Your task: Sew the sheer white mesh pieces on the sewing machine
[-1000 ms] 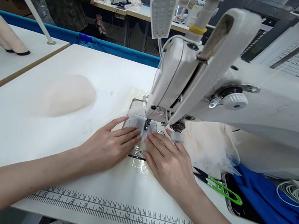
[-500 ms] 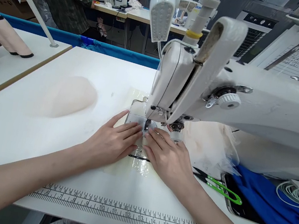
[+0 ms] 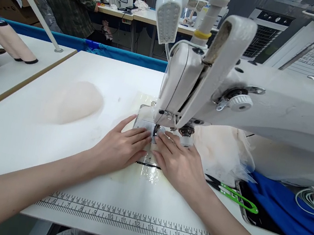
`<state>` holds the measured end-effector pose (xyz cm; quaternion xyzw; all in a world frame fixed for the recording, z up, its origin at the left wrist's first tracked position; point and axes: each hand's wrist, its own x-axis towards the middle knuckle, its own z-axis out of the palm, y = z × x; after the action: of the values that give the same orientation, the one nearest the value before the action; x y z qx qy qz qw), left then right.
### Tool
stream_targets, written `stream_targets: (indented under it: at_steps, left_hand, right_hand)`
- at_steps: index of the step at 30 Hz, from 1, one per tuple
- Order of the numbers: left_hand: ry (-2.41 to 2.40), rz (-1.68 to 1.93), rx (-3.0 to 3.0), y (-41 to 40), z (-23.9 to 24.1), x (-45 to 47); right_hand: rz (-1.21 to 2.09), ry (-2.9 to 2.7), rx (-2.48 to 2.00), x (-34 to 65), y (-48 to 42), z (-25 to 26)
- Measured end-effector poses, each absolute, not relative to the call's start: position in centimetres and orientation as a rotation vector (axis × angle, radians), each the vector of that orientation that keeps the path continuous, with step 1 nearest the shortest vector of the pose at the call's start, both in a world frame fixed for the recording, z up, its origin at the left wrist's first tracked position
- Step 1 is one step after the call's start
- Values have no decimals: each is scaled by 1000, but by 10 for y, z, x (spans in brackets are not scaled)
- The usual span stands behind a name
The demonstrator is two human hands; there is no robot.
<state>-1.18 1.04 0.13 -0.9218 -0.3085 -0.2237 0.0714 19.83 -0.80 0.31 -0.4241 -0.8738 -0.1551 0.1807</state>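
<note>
Both hands rest palm down at the needle area of a white sewing machine (image 3: 267,106). My left hand (image 3: 121,147) lies flat with its fingers stretched toward the presser foot (image 3: 156,129), the thumb below them. From the other side, my right hand (image 3: 179,161) points its extended fingers at the same foot. A shiny plate (image 3: 150,159) shows between the hands. Any fabric under the fingertips is too sheer or too covered to make out. Thin pale sheer fabric (image 3: 218,148) is bunched under the machine arm, right of my right hand.
A pale beige sheer piece (image 3: 79,102) lies on the white table at left. Green-handled thread snips (image 3: 241,200), a dark phone (image 3: 265,224), blue cloth (image 3: 288,213) and a coiled cable (image 3: 312,199) are at right. A person in plaid (image 3: 64,2) stands behind.
The view has shifted slightly, so the table's contents appear a little to the right. Both hands keep almost the same pose beside the presser foot.
</note>
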Motion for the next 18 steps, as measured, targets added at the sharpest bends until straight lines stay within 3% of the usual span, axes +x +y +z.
stream_targets:
  at_steps: [18]
  left_hand:
    - [-1158,-671,-2641,27,-5,-20]
  right_hand:
    - [-513,-2426,-1191,208,-9,11]
